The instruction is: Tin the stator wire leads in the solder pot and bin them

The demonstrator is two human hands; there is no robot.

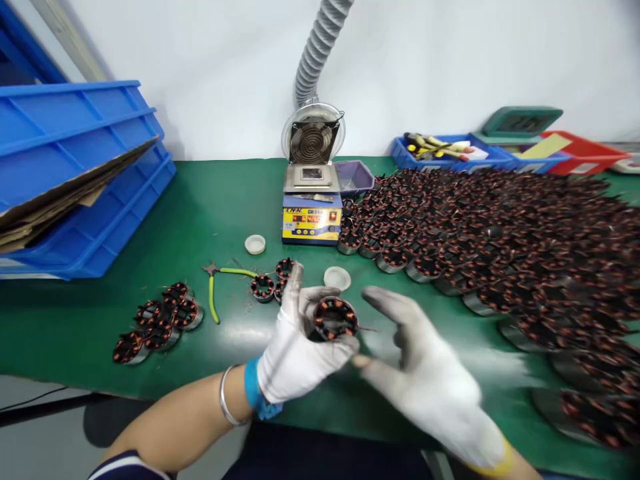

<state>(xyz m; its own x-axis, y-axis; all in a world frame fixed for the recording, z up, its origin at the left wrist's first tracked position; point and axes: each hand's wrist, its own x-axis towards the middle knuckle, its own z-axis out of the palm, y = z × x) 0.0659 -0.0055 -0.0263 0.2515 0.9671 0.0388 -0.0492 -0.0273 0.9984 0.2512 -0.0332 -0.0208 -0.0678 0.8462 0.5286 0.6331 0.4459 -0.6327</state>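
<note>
My left hand [305, 340], in a white glove, is closed around a copper-wound motor stator [336, 319] held above the table. The stator's ring of copper coils faces up, and a thin wire end sticks out on its right. Just right of it is my right hand [420, 367], also gloved and somewhat blurred, its thumb and fingers spread with nothing between them. Beyond my left hand, a few more stators [263, 288] stand near green-handled cutters [214, 293] lying open. Two small white dishes, a near one [337, 279] and a far one [255, 245], sit behind.
Rows of stators [480, 253] fill the table's right side; a small group [159, 327] stands left. A yellow-and-blue solder pot [313, 217] sits at the back under a grey duct [320, 53]. Blue crates [85, 180] lean at left. Tool bins [450, 157] line the wall.
</note>
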